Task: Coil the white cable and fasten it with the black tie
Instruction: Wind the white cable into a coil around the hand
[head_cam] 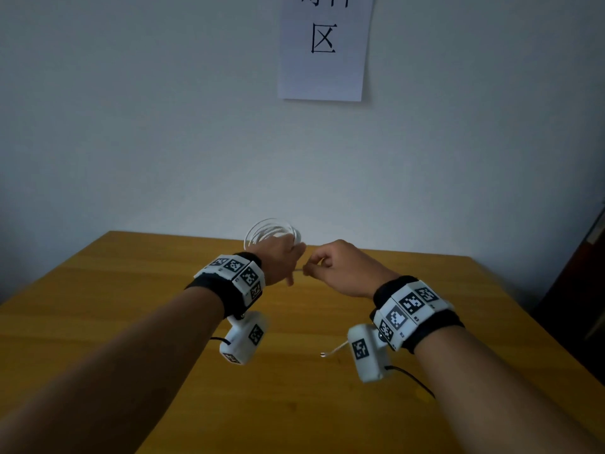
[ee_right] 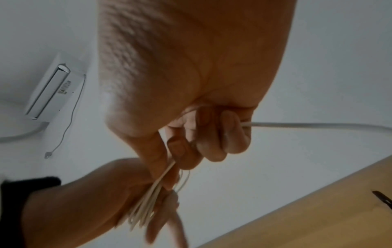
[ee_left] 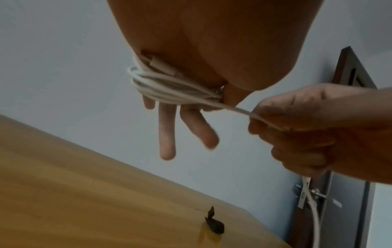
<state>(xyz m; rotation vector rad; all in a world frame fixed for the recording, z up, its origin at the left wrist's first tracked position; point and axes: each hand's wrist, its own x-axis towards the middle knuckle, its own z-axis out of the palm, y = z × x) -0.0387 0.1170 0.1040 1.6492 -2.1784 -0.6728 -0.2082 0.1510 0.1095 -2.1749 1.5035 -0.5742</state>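
Cable: thin white cable (head_cam: 271, 232) wound in several loops round the left hand (head_cam: 278, 260), held up above the yellow-brown wooden bench (head_cam: 131, 306).
Left fingers (ee_left: 167, 134): straight, pointing down toward the bench, with the thumb pressing the loops against them.
Right hand (head_cam: 340, 267): above the bench, fingers curled, thumb and forefinger pinching the taut strand that leaves the coil.
Tie: small crumpled black tie (ee_left: 214, 224) lying on the bench near its edge, touched by neither hand.

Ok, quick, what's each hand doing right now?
Left hand: thin white cable coiled round straight fingers, thumb pinning it.
Right hand: pinching the same cable's loose stretch.
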